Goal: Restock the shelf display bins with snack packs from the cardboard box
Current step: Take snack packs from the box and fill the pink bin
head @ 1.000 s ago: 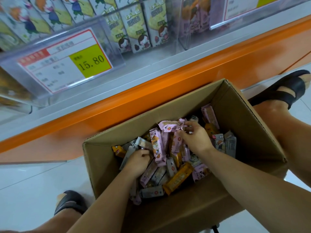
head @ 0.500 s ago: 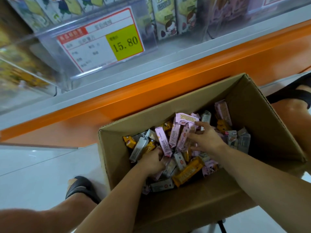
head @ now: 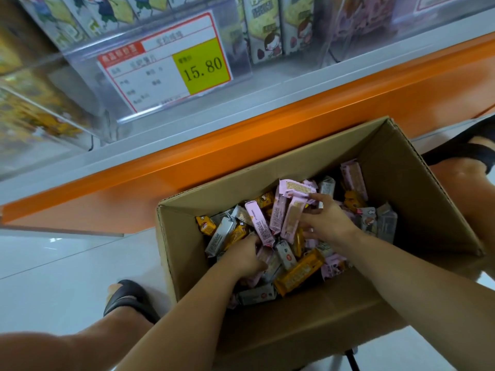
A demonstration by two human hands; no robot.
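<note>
An open cardboard box (head: 417, 167) stands on the floor, holding several small snack packs in pink, grey and orange wrappers. My left hand (head: 245, 257) is sunk into the left of the pile, fingers curled round pink snack packs (head: 261, 230). My right hand (head: 328, 219) lies over the middle of the pile, its spread fingers pinching a bunch of upright pink packs (head: 290, 214). An orange pack (head: 298, 273) lies below the hands. Above, clear shelf display bins (head: 267, 30) hold upright packs.
A price tag reading 15.80 (head: 168, 68) hangs on the bin front. An orange shelf base (head: 241, 145) runs just behind the box. My sandalled feet stand on the white tiled floor either side of the box: the left foot (head: 128, 298), the right foot (head: 466, 151).
The view has swung left and closer to the box. My right hand has slid down over the upright pink packs. My left hand stays buried in the left of the pile.
</note>
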